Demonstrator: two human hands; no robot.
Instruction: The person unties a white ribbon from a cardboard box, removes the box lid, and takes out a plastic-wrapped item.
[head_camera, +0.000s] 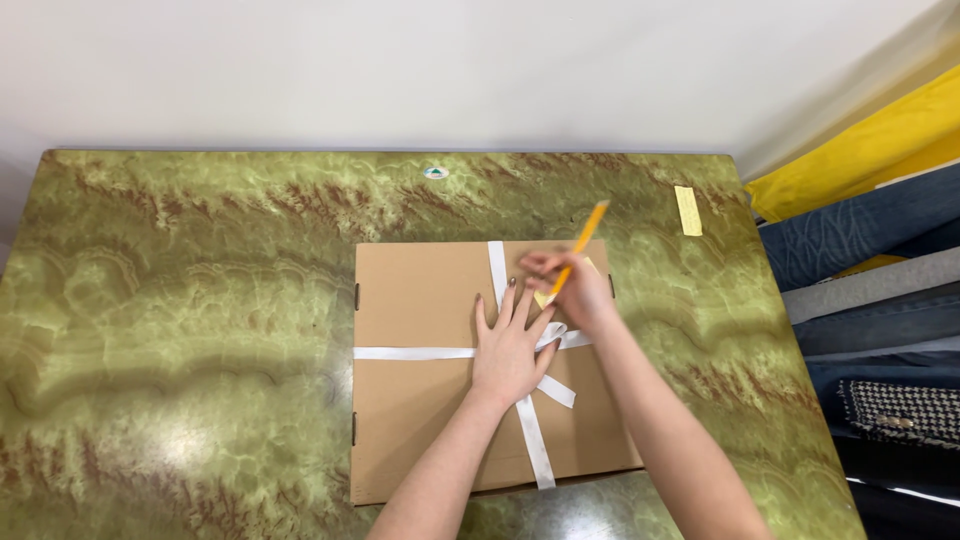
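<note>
A flat brown cardboard box (420, 300) lies on the green marbled table (180, 300), tied crosswise with a white ribbon (410, 352) that ends in a bow near the middle. My left hand (510, 350) lies flat on the box lid with its fingers spread, covering the ribbon crossing. My right hand (575, 290) holds a yellow pencil (583, 247) with its tip down on a small yellow note (543, 298) on the box, just beyond my left fingertips.
A yellow sticky strip (688, 210) and a small round sticker (435, 173) lie on the table's far side. Folded jeans and other fabrics (880, 300) are stacked along the right edge. A white wall stands behind the table.
</note>
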